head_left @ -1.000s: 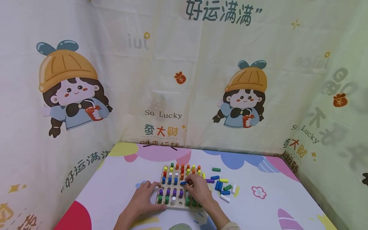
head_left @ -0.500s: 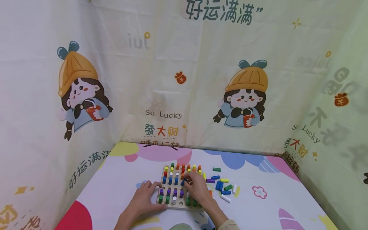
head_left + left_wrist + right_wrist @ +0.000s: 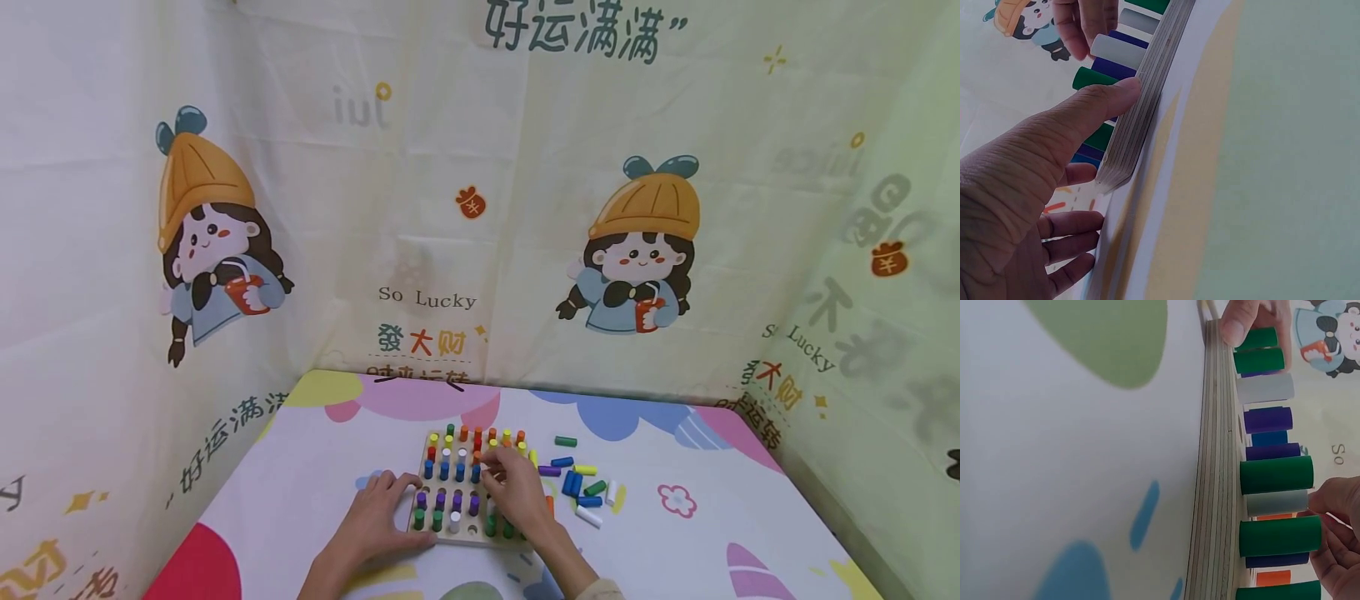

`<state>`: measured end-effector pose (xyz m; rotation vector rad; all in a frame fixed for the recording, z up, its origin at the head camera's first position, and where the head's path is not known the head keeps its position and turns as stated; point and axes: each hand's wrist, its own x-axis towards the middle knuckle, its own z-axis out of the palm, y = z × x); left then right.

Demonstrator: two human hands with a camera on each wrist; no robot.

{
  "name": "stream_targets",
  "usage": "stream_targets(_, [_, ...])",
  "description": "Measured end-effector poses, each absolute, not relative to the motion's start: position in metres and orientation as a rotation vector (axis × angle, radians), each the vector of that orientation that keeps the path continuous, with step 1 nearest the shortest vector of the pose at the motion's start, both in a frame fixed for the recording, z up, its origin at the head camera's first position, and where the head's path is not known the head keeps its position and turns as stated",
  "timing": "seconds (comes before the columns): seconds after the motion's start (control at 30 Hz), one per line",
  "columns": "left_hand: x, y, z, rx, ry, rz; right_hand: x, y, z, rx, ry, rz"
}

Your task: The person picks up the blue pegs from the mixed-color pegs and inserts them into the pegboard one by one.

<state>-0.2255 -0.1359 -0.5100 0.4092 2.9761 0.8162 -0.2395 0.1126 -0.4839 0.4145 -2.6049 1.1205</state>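
Observation:
A wooden pegboard with rows of coloured pegs lies on the table; its layered edge shows in both wrist views. My left hand holds its near left corner, the thumb against the front edge and the index finger at the left side. Over the middle of the board, my right hand has thumb and fingertips at a blue peg, which stands upright at the right end of three other blue pegs. In the right wrist view, green pegs and white pegs partly hide the right fingers.
Loose pegs lie right of the board: a green peg, a purple peg, a white peg, several blue ones and yellow ones. A printed cloth wall stands behind the patterned table.
The blue peg in my right fingers has gone from lying sideways, through tilted, to upright in its row. My left hand keeps its place on the board.

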Motion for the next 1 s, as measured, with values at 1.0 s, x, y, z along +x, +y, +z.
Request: stream_targets(1.0, [-0.225,-0.136,-0.512,0.428,3.001,0.812,-0.205,0.142,-0.481,0.317,-2.623,1.148])
